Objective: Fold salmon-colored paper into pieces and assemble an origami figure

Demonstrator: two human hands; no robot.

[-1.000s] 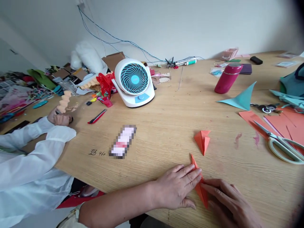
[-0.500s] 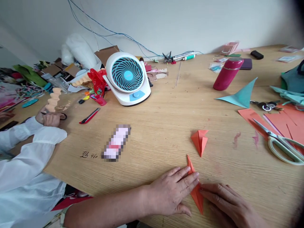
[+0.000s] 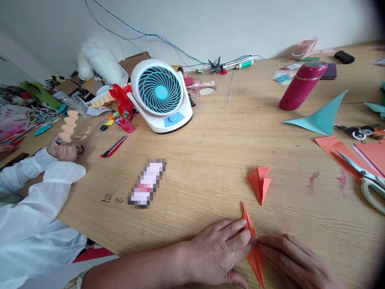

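Item: narrow folded orange paper piece (image 3: 256, 259), long and pointed at both ends, lying flat on the wooden table (image 3: 210, 160) near its front edge, one tip toward the far side and the other toward the person. Left hand (image 3: 222, 253): spread flat, palm down, fingers (image 3: 240, 237) extended and pressing on the left flank of the paper; nothing is clasped. Right hand (image 3: 291, 261): likewise flat and unclenched, its fingertips meeting the paper from the right along the centre crease (the two hands nearly touch across it). Paper surface: plain orange, sharply creased, middle part covered by the fingers. Adjacent: a second folded orange piece (image 3: 260, 182), shorter and kite-shaped, just beyond the first and apart from it. Further right: scissors (image 3: 369, 184) on loose orange sheets, a teal paper triangle (image 3: 321, 118), a magenta bottle (image 3: 302, 86). Far left: a white desk fan (image 3: 161, 96) and a co-worker's hand (image 3: 64, 150) in a white sleeve.
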